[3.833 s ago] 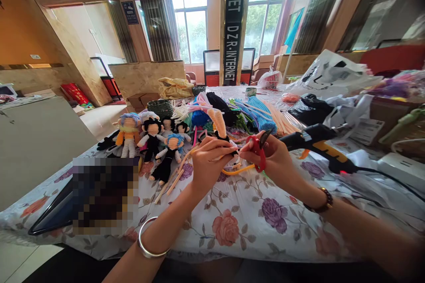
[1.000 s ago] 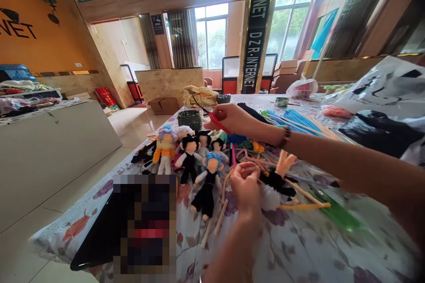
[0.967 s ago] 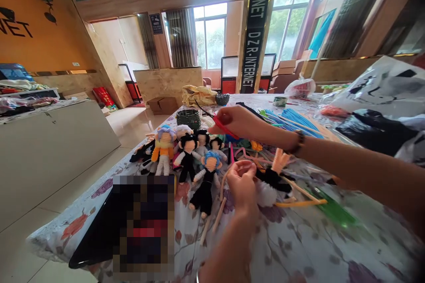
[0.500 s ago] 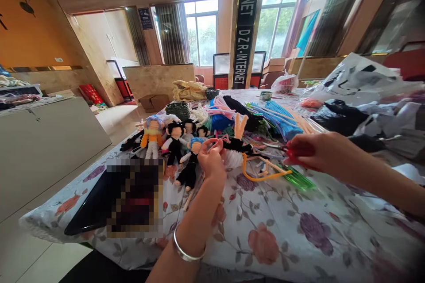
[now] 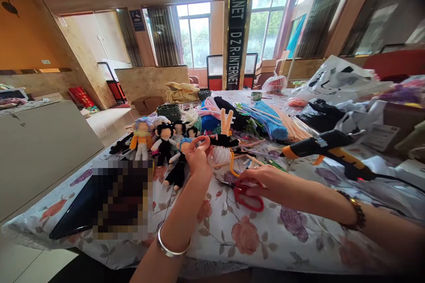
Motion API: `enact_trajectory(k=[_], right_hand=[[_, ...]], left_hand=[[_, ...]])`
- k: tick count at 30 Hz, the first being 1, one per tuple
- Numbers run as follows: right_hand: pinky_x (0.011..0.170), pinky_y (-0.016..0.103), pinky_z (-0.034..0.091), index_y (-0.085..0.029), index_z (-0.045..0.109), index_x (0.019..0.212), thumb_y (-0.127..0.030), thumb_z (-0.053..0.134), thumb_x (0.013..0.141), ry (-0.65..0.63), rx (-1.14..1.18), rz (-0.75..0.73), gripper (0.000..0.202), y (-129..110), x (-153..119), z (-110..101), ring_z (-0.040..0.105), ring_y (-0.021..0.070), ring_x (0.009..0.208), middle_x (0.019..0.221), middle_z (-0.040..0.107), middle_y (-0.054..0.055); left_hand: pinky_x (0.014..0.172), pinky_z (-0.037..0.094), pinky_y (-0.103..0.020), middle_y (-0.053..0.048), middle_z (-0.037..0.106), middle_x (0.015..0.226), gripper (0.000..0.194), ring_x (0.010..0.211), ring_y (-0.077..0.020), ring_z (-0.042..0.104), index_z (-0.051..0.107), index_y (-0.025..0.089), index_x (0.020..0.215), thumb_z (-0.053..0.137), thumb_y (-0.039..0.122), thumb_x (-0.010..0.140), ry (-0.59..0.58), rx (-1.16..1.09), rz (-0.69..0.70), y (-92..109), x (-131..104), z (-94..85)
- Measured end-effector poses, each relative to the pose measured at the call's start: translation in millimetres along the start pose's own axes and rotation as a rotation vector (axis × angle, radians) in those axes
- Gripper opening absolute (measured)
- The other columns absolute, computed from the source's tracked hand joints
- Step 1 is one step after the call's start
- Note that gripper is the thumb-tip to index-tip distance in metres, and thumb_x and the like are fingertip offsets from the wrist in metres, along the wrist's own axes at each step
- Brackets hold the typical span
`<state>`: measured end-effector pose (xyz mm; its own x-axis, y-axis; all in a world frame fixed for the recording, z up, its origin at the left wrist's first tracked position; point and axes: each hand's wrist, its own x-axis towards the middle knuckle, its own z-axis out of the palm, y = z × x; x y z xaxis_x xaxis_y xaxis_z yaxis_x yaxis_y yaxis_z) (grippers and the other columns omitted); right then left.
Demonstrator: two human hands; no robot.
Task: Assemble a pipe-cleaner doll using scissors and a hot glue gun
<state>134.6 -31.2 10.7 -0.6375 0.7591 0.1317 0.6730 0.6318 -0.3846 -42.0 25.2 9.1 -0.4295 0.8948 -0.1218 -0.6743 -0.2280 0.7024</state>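
Red-handled scissors (image 5: 249, 198) lie low over the flowered tablecloth (image 5: 229, 247), blades pointing left. My right hand (image 5: 255, 179) is at their handles, its fingers closed on the upper loop. Up and to the left, my left hand (image 5: 199, 154) is pinched, thumb against fingers; what it holds is too small to make out. Beside it stands a small black figure with peach ears (image 5: 226, 130) on a white puffy base. Several fuzzy dolls (image 5: 165, 141) sit just left of my left hand.
A yellow and black glue gun (image 5: 318, 146) with a cord is on the right. Bundles of blue pipe cleaners (image 5: 272, 121) lie at the back. A dark tray (image 5: 75, 208), partly blurred, is at the left. Plastic bags (image 5: 345, 79) fill the back right.
My right hand has moved left and down with the scissors, bringing them close to the tablecloth. The glue gun now shows at the right. The view has shifted slightly right.
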Motion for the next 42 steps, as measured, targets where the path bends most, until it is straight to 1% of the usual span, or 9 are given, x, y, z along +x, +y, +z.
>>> enact_trajectory(k=[3, 6, 9, 12, 17, 22, 29, 36, 42], right_hand=[[0.056, 0.025, 0.037, -0.019, 0.057, 0.067, -0.025, 0.041, 0.089, 0.143, 0.032, 0.1, 0.028, 4.5, 8.5, -8.0, 0.053, 0.0133, 0.055, 0.06, 0.059, 0.002], [0.055, 0.026, 0.043, -0.019, 0.052, 0.069, -0.038, 0.043, 0.089, 0.3, 0.404, 0.275, 0.029, 17.7, 20.0, -14.1, 0.056, 0.0135, 0.054, 0.063, 0.06, 0.003], [0.06, 0.028, 0.049, -0.018, 0.056, 0.085, -0.053, 0.052, 0.082, 0.299, 0.941, 0.309, 0.036, 27.9, 29.5, -15.4, 0.061, 0.0139, 0.059, 0.072, 0.065, 0.004], [0.062, 0.026, 0.05, -0.016, 0.061, 0.089, -0.058, 0.066, 0.07, 0.274, 1.158, 0.29, 0.046, 29.8, 33.0, -13.8, 0.062, 0.013, 0.062, 0.074, 0.069, 0.005], [0.058, 0.024, 0.048, -0.014, 0.068, 0.08, -0.052, 0.077, 0.058, 0.356, 1.21, 0.344, 0.045, 32.0, 29.7, -8.7, 0.06, 0.0114, 0.058, 0.069, 0.069, 0.005], [0.061, 0.025, 0.049, -0.016, 0.071, 0.084, -0.05, 0.074, 0.064, 0.453, 1.17, 0.314, 0.039, 41.2, 28.6, -5.9, 0.06, 0.0119, 0.061, 0.07, 0.069, 0.004], [0.057, 0.025, 0.048, -0.016, 0.072, 0.085, -0.051, 0.074, 0.063, 0.517, 1.106, 0.323, 0.042, 42.5, 29.3, -10.2, 0.056, 0.0107, 0.057, 0.068, 0.067, 0.003], [0.06, 0.022, 0.048, -0.016, 0.073, 0.085, -0.048, 0.076, 0.063, 0.516, 1.12, 0.308, 0.038, 47.3, 28.2, -10.3, 0.057, 0.0094, 0.059, 0.068, 0.068, 0.003], [0.067, 0.026, 0.052, -0.016, 0.071, 0.085, -0.048, 0.076, 0.062, 0.522, 1.116, 0.326, 0.04, 47.8, 26.8, -10.1, 0.062, 0.0132, 0.066, 0.074, 0.069, 0.004]], left_hand=[[0.054, 0.044, -0.016, 0.002, 0.065, 0.06, 0.016, 0.052, -0.0058, 0.058, 0.061, 0.014, 0.062, 0.07, 0.002, 0.057, -0.017, -0.004, 0.005, 1.6, -2.2, 1.8], [0.054, 0.044, -0.016, 0.002, 0.065, 0.06, 0.016, 0.053, -0.006, 0.059, 0.06, 0.014, 0.061, 0.071, 0.003, 0.057, -0.053, -0.005, 0.003, 2.4, -4.1, 2.9], [0.055, 0.045, -0.016, 0.002, 0.065, 0.059, 0.017, 0.055, -0.0067, 0.06, 0.06, 0.015, 0.06, 0.073, 0.004, 0.055, -0.105, 0.004, 0.001, -0.1, -5.7, 2.7], [0.056, 0.046, -0.018, 0.001, 0.066, 0.059, 0.019, 0.057, -0.0086, 0.062, 0.062, 0.014, 0.061, 0.076, 0.006, 0.052, -0.166, 0.031, -0.004, -5.4, -7.1, 1.7], [0.061, 0.048, -0.022, -0.004, 0.07, 0.066, 0.024, 0.06, -0.0117, 0.064, 0.067, 0.014, 0.07, 0.081, 0.016, 0.051, -0.307, 0.132, 0.016, -10.7, -9.5, 0.9], [0.072, 0.05, -0.026, -0.007, 0.072, 0.078, 0.03, 0.07, -0.0141, 0.066, 0.071, 0.013, 0.079, 0.081, 0.031, 0.057, -0.426, 0.206, 0.06, -13.7, -10.7, 0.9], [0.079, 0.05, -0.03, -0.009, 0.072, 0.075, 0.042, 0.075, -0.0176, 0.067, 0.073, 0.012, 0.079, 0.065, 0.052, 0.072, -0.473, 0.238, 0.011, -16.4, -11.4, 0.3], [0.073, 0.048, -0.024, -0.007, 0.073, 0.086, 0.038, 0.073, -0.0142, 0.063, 0.075, 0.015, 0.086, 0.071, 0.047, 0.067, -0.516, 0.405, 0.118, -17.2, -6.0, -3.3], [0.058, 0.043, -0.021, -0.004, 0.068, 0.066, 0.031, 0.061, -0.0122, 0.056, 0.075, 0.015, 0.078, 0.074, 0.042, 0.064, -0.473, 0.498, 0.121, -15.4, -7.6, -4.5]])
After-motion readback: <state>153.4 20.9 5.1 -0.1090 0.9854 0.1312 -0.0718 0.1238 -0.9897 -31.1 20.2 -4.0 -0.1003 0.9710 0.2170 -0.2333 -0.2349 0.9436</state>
